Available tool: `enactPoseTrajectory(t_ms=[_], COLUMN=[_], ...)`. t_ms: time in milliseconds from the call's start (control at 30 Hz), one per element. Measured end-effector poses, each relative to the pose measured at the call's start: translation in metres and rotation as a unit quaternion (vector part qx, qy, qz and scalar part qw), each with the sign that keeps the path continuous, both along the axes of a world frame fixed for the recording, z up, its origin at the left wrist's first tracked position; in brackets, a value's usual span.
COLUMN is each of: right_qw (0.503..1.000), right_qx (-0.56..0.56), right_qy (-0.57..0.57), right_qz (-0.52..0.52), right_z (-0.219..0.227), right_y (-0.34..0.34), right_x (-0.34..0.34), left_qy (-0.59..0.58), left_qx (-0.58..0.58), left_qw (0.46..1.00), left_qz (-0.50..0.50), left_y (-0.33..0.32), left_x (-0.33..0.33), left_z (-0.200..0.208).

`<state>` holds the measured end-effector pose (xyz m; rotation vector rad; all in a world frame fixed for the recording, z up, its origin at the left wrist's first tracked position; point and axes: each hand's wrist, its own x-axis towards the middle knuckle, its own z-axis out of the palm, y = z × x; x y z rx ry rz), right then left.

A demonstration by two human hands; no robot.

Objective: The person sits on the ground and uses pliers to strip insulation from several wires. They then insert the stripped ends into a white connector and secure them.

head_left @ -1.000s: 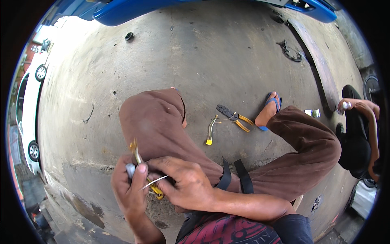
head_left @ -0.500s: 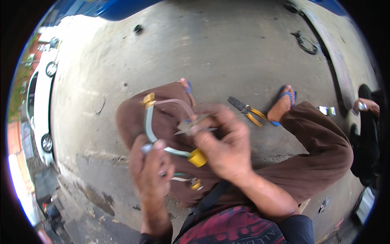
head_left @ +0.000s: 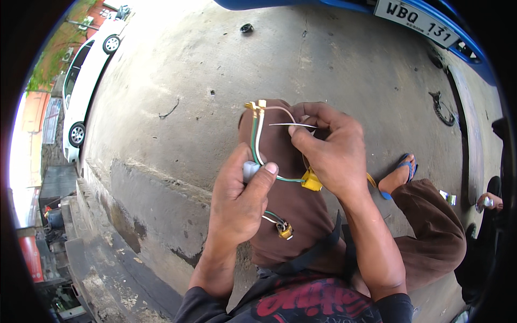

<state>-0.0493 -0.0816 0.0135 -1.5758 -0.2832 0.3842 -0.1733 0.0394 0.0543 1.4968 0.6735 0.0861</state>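
Had a small amber connector (head_left: 285,230) on short wires below the left hand (head_left: 239,199), over the brown trousers (head_left: 296,207); could not tell whether hanging free or resting on the cloth. Held a pale grey-blue connector (head_left: 250,170) in that left hand, thumb pressed on it and fingers curled round. Traced upward from there, along green and white wires (head_left: 260,134), to bare brass-coloured terminals (head_left: 262,104) above the knee. Pinched a thin pale sliver (head_left: 283,125) in the nearly closed right hand (head_left: 336,148), tip pointing left toward the wires, without visible contact. Saw a pinkish wire (head_left: 283,110) arching from the terminals to that hand, and a yellow connector (head_left: 311,180) just beneath it; could not tell whether gripped too.

Seemed, judging by the grips, to be at a step of steadying the wired pieces while managing the sliver. Called, most likely, for a firm left hold, slack in the pinkish wire and fine aim with the right fingertips.

Noticed farther off a yellow tool handle (head_left: 371,179) past the right forearm, a sandalled foot (head_left: 395,182), a coiled black cord (head_left: 440,114) and, beyond, a white car (head_left: 96,75).
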Motion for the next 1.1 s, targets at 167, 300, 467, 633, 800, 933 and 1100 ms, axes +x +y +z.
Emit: enactPoseTrajectory(t_ms=[167,300,467,633,800,933,1100], right_qw=[0.986,0.979,0.988,0.992,0.993,0.994,0.988], right_qx=[-0.05,0.073,0.068,0.008,0.042,0.08,0.131], right_qy=[-0.109,0.026,-0.07,-0.107,-0.096,-0.058,0.076], right_qz=[-0.114,-0.19,-0.117,-0.064,-0.061,-0.043,0.03], right_z=[0.002,0.004,0.013,0.022,0.018,0.015,0.015], right_y=[0.019,0.021,0.03,0.029,0.034,0.031,0.016], right_x=[0.013,0.006,-0.005,-0.009,-0.018,-0.02,-0.016], left_qy=[0.02,-0.013,-0.007,-0.025,-0.163,-0.236,-0.275], left_qx=[-0.007,-0.086,-0.049,-0.131,-0.276,-0.319,-0.327], left_qw=[0.999,0.991,0.997,0.985,0.94,0.914,0.902], left_qz=[0.035,0.097,0.061,0.11,0.118,0.088,0.065], left_y=[0.012,0.021,0.02,0.025,0.034,0.03,0.028], left_x=[0.0,0.002,0.001,0.0,-0.015,-0.015,0.001], left_z=[-0.004,-0.012,-0.017,-0.014,-0.008,-0.009,-0.009])
